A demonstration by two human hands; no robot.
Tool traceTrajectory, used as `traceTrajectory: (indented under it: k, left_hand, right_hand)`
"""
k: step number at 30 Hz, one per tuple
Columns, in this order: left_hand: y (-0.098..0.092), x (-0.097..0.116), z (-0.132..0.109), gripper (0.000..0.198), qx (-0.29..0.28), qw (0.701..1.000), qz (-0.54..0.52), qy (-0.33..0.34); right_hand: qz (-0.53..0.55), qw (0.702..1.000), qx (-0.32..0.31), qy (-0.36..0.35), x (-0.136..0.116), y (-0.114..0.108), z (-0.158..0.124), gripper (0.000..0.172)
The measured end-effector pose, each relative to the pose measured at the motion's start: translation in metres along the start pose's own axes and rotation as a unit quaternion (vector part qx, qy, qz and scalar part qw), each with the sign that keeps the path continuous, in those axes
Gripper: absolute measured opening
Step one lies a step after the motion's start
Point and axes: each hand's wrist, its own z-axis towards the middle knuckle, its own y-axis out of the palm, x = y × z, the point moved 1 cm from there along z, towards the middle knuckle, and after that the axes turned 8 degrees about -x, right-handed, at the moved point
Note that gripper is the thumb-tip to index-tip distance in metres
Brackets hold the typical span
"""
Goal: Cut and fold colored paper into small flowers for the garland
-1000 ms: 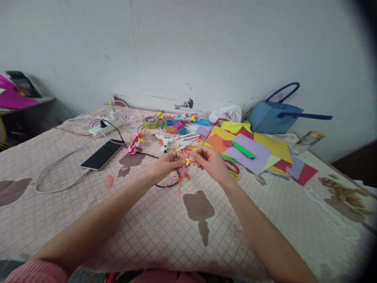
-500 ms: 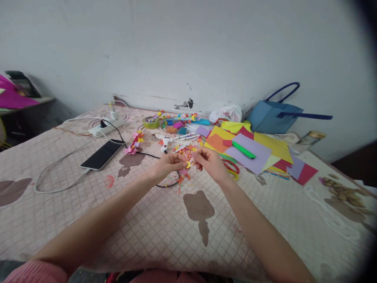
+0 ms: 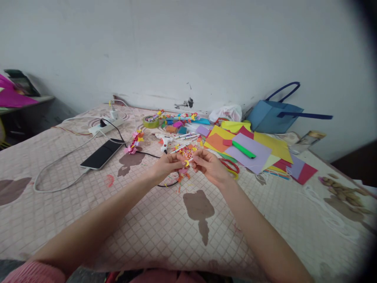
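Over the middle of the table, my left hand (image 3: 170, 164) pinches a small yellow paper piece (image 3: 187, 163) that looks curved like a petal. My right hand (image 3: 209, 166) has thumb and forefinger closed on a thin white stick-like thing (image 3: 191, 159), whose tip meets or nearly meets the yellow piece. Its exact kind is too small to tell. Just beyond the fingers lies a pile of tiny coloured paper scraps (image 3: 187, 151). Orange and pink cut-outs (image 3: 182, 177) show below the hands. Farther back rests a white glue gun (image 3: 165, 144).
Red-and-yellow scissors (image 3: 232, 167) lie right of my right hand, near coloured paper sheets (image 3: 250, 147) topped by a green cutter-like tool (image 3: 243, 149). Leftward are a phone (image 3: 103, 154) on a cable, a power strip (image 3: 106, 126) and a paper flower strand (image 3: 135, 142). A blue bag (image 3: 272, 116) stands behind.
My right hand has turned slightly and shifted downward, and the white stick-like thing now shows between the two hands. The left hand has barely moved and keeps the yellow paper piece.
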Motion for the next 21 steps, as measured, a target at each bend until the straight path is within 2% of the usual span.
traceTrajectory:
  k: [4,8,12,15,21]
  left_hand:
    - [0.0,0.003,-0.001,0.021,0.035,0.999,-0.028,-0.001]
    - [-0.006,0.005,-0.002,0.018,0.049,0.998,-0.023,-0.021]
    - [-0.01,0.006,-0.003,0.017,0.048,0.998,-0.011,-0.027]
    - [-0.009,0.007,-0.003,0.019,0.052,0.998,-0.011,-0.032]
    - [-0.007,0.01,-0.004,0.017,0.055,0.997,-0.037,-0.046]
  right_hand:
    - [0.032,0.999,0.017,-0.021,0.0,0.002,0.0,0.018]
    - [0.049,0.998,0.002,-0.027,-0.002,0.004,-0.001,0.017]
    - [-0.037,0.999,0.02,-0.015,0.003,0.005,-0.001,0.018]
    - [-0.104,0.994,0.012,-0.025,0.009,0.004,0.0,0.021]
    - [-0.11,0.993,-0.015,-0.046,0.013,0.008,-0.001,0.02]
